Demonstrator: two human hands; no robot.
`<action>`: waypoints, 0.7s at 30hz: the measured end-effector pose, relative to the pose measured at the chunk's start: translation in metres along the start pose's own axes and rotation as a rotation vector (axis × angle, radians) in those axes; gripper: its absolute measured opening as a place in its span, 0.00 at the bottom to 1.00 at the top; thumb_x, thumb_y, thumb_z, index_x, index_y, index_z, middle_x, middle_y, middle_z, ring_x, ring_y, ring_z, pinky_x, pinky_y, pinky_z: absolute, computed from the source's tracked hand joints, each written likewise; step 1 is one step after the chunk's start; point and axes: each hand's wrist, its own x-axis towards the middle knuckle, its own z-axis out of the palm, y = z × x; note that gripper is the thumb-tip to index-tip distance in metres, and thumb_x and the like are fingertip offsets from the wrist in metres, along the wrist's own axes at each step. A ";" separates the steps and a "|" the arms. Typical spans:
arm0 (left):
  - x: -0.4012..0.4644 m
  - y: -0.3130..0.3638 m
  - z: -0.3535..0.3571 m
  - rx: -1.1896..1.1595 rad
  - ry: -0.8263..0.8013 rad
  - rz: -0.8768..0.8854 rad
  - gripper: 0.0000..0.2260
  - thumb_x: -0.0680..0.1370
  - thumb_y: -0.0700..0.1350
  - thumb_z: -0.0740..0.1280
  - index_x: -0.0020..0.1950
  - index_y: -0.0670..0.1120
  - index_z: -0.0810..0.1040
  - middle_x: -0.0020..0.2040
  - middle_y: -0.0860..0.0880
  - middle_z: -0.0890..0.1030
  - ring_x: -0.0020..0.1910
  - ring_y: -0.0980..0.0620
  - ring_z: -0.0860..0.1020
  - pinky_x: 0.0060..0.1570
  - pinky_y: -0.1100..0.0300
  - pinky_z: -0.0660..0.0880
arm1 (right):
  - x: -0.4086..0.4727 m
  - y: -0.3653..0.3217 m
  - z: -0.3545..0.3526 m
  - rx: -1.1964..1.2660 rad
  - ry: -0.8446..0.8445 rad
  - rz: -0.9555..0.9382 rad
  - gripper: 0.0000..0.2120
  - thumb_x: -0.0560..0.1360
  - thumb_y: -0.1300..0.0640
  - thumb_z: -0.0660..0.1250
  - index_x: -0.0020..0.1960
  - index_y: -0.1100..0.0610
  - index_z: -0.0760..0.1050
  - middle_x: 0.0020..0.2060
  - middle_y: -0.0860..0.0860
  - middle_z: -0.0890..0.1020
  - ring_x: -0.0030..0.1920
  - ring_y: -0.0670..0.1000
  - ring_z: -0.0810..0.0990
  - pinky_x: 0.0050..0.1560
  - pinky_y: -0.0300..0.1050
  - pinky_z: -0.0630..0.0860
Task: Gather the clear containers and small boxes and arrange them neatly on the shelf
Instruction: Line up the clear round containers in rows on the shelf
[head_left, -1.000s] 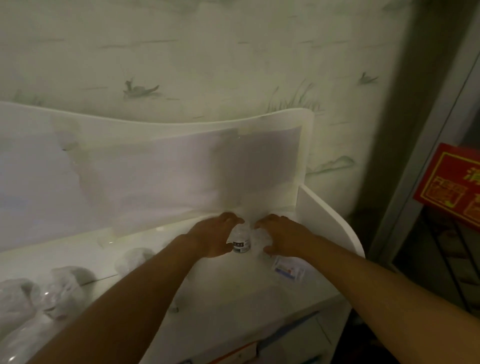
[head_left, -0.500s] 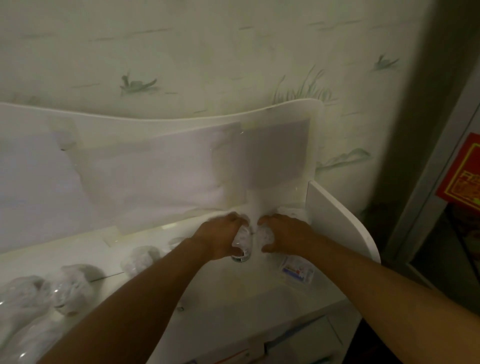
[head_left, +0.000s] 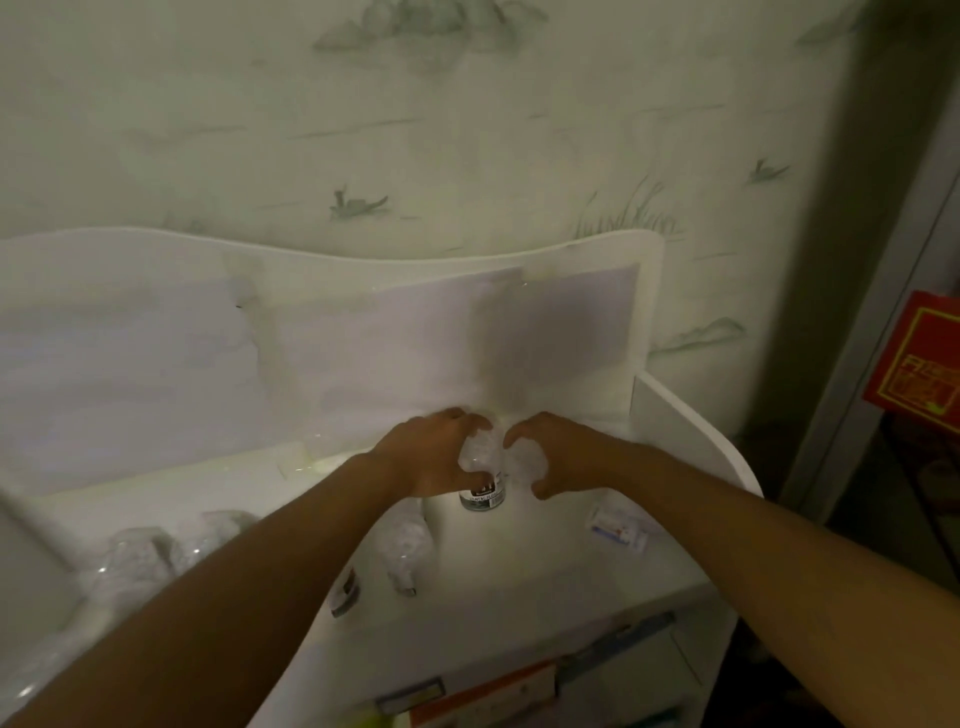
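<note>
My left hand (head_left: 434, 452) grips a clear plastic container with a dark label (head_left: 482, 475), upright on the white shelf (head_left: 519, 571) near its back panel. Right hand (head_left: 558, 452) curls round a second clear container (head_left: 522, 462) just beside it. Small white box with blue print (head_left: 618, 527) lies to the right.

Two bare forearms enter from the near edge, one from the left and one from the right, and narrow toward the wrists. No sleeve, watch, band or ring shows on either along the visible length. The left hand (head_left: 431, 457) and the right hand (head_left: 558, 452) are ungloved; dim light and blur hide nails and finer detail.
</note>
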 end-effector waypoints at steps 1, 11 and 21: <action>-0.005 0.001 -0.004 -0.002 0.008 0.007 0.32 0.70 0.63 0.69 0.72 0.56 0.65 0.68 0.53 0.72 0.63 0.49 0.75 0.62 0.53 0.73 | -0.003 -0.004 -0.001 0.001 -0.002 -0.006 0.34 0.66 0.57 0.76 0.69 0.47 0.66 0.66 0.52 0.68 0.64 0.53 0.71 0.64 0.49 0.72; -0.055 0.000 -0.020 0.015 0.029 0.057 0.32 0.72 0.63 0.69 0.73 0.55 0.65 0.67 0.55 0.73 0.62 0.52 0.75 0.61 0.55 0.73 | -0.034 -0.046 0.006 -0.063 -0.020 -0.004 0.35 0.70 0.55 0.75 0.72 0.50 0.63 0.65 0.52 0.71 0.64 0.53 0.71 0.62 0.44 0.69; -0.134 -0.036 -0.007 0.014 0.019 -0.039 0.33 0.71 0.66 0.67 0.72 0.57 0.65 0.68 0.55 0.72 0.62 0.50 0.75 0.60 0.52 0.73 | -0.046 -0.103 0.055 -0.053 -0.055 -0.031 0.35 0.70 0.54 0.75 0.73 0.50 0.63 0.67 0.53 0.71 0.65 0.53 0.70 0.63 0.45 0.69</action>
